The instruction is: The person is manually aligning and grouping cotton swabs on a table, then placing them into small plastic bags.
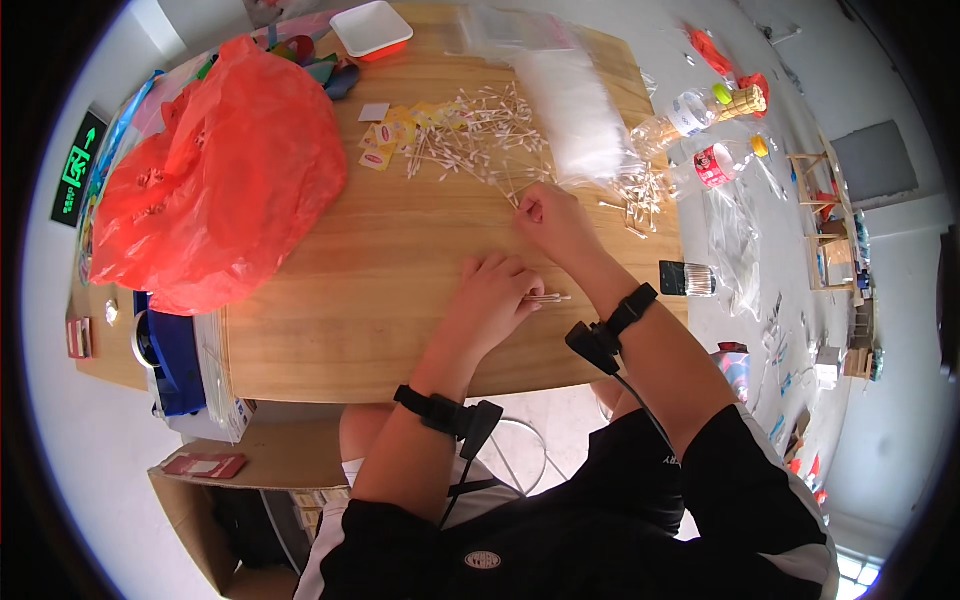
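Note:
My left hand (492, 298) rests low over the wooden table, its fingers closed round a few cotton swabs (548, 298) whose white tips stick out on the right. Farther off and to the right, my right hand (553, 218) is closed in a pinch at the near edge of a loose pile of cotton swabs (480, 130). A swab shows at its fingertips; the fingers partly hide it. Small yellow and white cards (380, 148) lie at the pile's left. A stack of clear plastic bags (570, 110) lies beyond my right hand, with more swabs (640, 190) by its near end.
A big red plastic bag (230, 180) covers the table's left side, near a blue tape dispenser (178, 355). A white tray (371, 28) sits at the back. Two plastic bottles (690, 112) (715, 165) and a clear container of swabs (688, 279) are along the right edge.

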{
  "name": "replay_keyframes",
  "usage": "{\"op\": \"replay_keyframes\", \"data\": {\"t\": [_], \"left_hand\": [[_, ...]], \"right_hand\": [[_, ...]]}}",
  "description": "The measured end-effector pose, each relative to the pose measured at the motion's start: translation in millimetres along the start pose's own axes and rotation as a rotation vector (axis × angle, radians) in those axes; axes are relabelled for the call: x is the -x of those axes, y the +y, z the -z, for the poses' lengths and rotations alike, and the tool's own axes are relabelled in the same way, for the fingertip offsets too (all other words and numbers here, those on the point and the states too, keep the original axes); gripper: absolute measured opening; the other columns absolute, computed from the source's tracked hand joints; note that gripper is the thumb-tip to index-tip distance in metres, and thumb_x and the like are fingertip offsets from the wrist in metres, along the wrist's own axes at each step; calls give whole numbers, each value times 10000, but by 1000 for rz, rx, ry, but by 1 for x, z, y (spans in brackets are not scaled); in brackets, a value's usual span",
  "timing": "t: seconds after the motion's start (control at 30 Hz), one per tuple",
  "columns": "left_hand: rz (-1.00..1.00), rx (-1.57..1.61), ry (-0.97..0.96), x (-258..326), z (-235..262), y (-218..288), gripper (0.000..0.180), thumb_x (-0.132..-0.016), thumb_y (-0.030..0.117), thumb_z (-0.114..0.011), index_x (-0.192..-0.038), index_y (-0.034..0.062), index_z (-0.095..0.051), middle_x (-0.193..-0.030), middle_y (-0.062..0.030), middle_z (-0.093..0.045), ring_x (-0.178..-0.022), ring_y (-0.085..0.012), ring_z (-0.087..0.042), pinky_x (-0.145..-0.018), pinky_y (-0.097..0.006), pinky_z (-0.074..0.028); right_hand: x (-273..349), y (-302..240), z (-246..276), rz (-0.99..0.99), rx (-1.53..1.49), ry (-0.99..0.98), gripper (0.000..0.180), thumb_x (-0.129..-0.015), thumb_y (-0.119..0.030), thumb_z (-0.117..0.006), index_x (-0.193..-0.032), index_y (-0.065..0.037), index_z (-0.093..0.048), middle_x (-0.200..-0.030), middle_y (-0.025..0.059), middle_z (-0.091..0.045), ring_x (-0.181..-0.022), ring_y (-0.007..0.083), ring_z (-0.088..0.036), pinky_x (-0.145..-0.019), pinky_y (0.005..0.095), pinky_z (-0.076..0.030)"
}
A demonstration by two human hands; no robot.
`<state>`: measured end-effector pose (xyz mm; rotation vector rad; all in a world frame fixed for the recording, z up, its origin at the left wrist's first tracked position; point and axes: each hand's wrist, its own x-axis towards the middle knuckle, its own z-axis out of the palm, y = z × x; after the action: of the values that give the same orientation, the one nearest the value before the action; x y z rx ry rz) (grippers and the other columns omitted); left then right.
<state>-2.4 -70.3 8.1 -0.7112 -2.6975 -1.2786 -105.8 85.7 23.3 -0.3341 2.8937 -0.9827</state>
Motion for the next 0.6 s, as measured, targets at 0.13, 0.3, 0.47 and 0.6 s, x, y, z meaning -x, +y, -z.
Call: {"op": "replay_keyframes", "data": {"t": [0.13,0.3,0.47,0.6], "left_hand": [[-5,-4,-28,2,5,-7,199,-740,186,-807,-867,173,-654,-907,18,-608,-1005,-217,-574,-907,-417,-379],[8,26,-55,2,14,-6,300,-704,191,-838,-946,161,-664,-980,-13,-611,-1047,-257,-564,-950,-438,-379],[85,-26,136,1,14,6,543,-606,261,-905,-1072,166,-644,-1163,-46,-561,-1139,-289,-511,-960,-464,-361],[68,-45,23,2,17,9,513,-609,260,-902,-1044,165,-648,-1131,-26,-574,-1135,-268,-513,-962,-459,-350]], "right_hand": [[12,6,10,15,16,-37,160,-839,-177,-717,-908,-45,-660,-898,136,-695,-835,315,-687,-735,418,-544],[52,7,47,58,30,-307,112,-876,-169,-689,-924,-73,-657,-853,119,-666,-810,288,-668,-708,397,-532],[56,5,62,129,83,-366,118,-862,-146,-708,-964,-96,-676,-871,94,-634,-808,261,-640,-715,373,-519],[8,-2,60,440,272,25,205,-797,-120,-744,-996,-124,-696,-1025,55,-636,-992,272,-613,-850,397,-489]]}}
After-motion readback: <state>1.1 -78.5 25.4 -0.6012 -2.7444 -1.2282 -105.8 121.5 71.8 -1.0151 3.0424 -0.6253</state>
